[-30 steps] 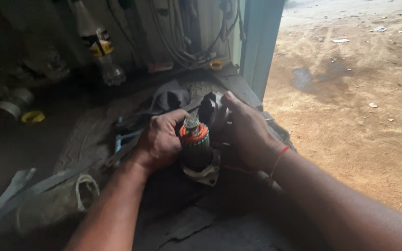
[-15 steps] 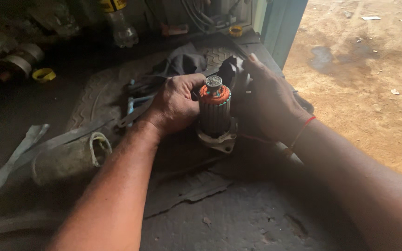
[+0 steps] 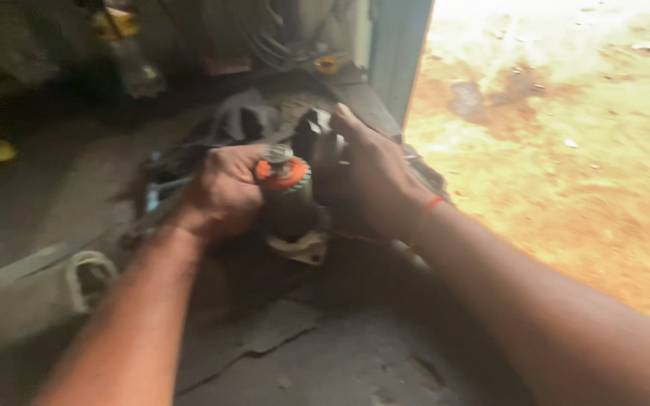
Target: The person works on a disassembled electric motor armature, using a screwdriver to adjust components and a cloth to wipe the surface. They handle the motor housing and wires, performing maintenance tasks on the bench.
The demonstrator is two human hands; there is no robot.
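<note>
I see a dull metal motor armature (image 3: pixel 289 197) with an orange, plastic-looking collar and shiny shaft tip. The workbench (image 3: pixel 325 353) looks rough, grimy and matt. Dark cloth (image 3: pixel 238 120) lies crumpled; the ground (image 3: pixel 566 150) is dusty earth.

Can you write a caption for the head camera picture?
Two hands, left and right, grip an upright motor rotor on a dusty bench.

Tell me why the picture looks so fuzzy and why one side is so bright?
Head view: the whole frame is smeared by motion blur, so the left hand, the right hand and the orange-topped motor armature between them lack sharp edges. The sandy ground at right is washed out by strong sunlight, while the workbench lies in dim shade.
</note>
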